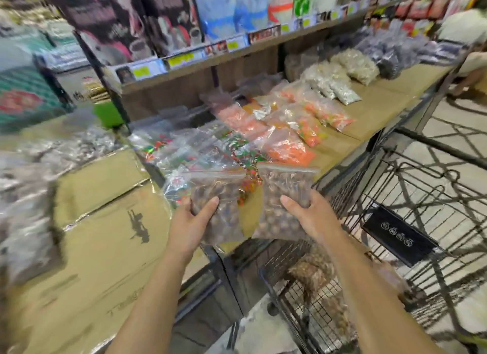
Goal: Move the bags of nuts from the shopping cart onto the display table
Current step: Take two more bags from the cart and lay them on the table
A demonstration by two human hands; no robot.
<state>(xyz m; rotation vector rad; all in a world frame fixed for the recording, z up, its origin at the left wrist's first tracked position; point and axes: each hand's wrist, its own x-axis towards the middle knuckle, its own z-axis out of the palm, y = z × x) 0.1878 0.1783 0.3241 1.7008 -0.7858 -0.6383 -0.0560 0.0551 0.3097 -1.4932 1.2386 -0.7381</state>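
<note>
My left hand [191, 220] grips a clear zip bag of brown nuts [218, 192] from its left side. Beside it, my right hand [309, 216] holds a second bag of nuts [283, 187] from the right. Both bags are upright, held just above the near edge of the display table [340, 145], which is lined with brown cardboard. Below my right arm, the wire shopping cart [411, 195] holds more bags of nuts [313, 272] at its bottom.
Bags of orange and mixed-colour sweets [284, 132] and pale snacks [340, 76] cover the table's middle and back. Cardboard boxes [105, 222] with plastic-wrapped goods lie at the left. A shelf of packaged goods [210, 50] runs above the table. A person [469, 37] stands at the far right.
</note>
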